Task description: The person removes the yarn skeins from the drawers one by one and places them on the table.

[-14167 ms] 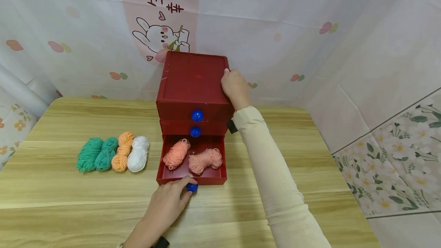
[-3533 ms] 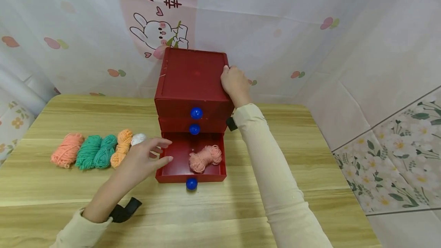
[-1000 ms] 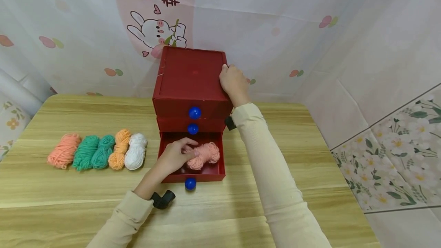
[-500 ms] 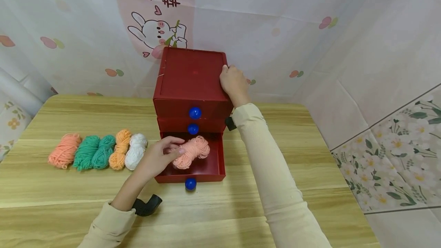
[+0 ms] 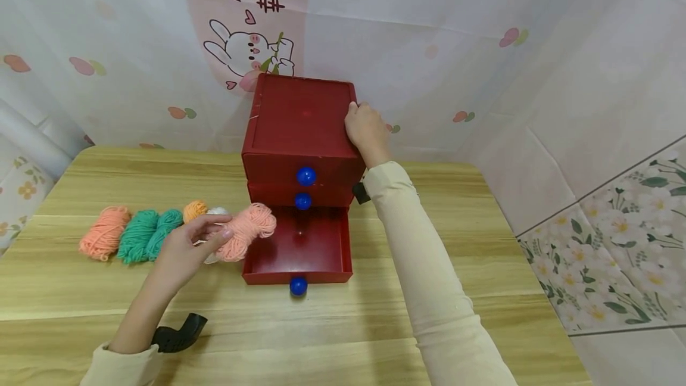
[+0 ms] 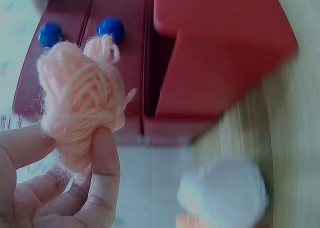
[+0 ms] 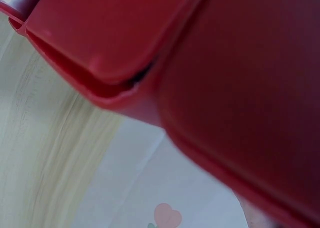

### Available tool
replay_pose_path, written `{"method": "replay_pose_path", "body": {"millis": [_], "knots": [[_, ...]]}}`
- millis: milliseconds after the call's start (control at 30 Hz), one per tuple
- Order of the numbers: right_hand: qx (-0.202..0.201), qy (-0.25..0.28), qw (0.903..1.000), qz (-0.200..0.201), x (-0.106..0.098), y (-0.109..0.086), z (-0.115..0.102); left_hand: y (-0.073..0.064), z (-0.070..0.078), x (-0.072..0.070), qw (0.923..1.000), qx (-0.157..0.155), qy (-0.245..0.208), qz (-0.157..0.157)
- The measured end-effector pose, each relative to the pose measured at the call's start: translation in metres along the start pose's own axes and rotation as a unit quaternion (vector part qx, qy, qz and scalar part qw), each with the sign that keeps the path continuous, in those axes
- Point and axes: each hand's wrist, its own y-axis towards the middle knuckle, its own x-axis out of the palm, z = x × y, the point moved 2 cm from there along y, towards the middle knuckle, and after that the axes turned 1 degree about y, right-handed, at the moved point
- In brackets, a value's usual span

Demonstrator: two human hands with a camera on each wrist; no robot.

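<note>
My left hand (image 5: pixel 184 252) pinches a light pink skein of yarn (image 5: pixel 246 231) between thumb and fingers, in the air just left of the pulled-out drawer. The left wrist view has this skein (image 6: pixel 82 92) close up, in front of the blue knobs. A red drawer cabinet (image 5: pixel 302 115) stands at the back of the table. Its bottom drawer (image 5: pixel 300 255) is out, with bare floor showing; the two upper ones are pushed in. With fingers bent over the top right edge, my right hand (image 5: pixel 368 130) grips the cabinet; some fingers are hidden.
Left of the drawer, a coral skein (image 5: pixel 104 232), two green skeins (image 5: pixel 139 234), an orange one (image 5: pixel 195 210) and a white one (image 5: pixel 217 212) lie in a row. My left hand and the pink skein partly cover the last two. A patterned curtain (image 5: pixel 407 28) hangs behind.
A coral skein went from the drawer to the row's left end earlier. Since then my left hand has lifted the light pink skein out and leftward. The right hand stays on the cabinet.
</note>
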Motion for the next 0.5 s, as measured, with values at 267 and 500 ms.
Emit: {"method": "replay_pose_path", "body": {"millis": [267,500], "knots": [[-0.001,-0.005,1.0,0.0,0.001,0.001,-0.001,-0.012,-0.028,-0.044,0.9978,-0.026,0.011,0.061],[0.001,-0.003,1.0,-0.003,0.0,0.001,0.0,-0.018,-0.051,-0.079,0.9892,-0.054,-0.074,0.114]]}}
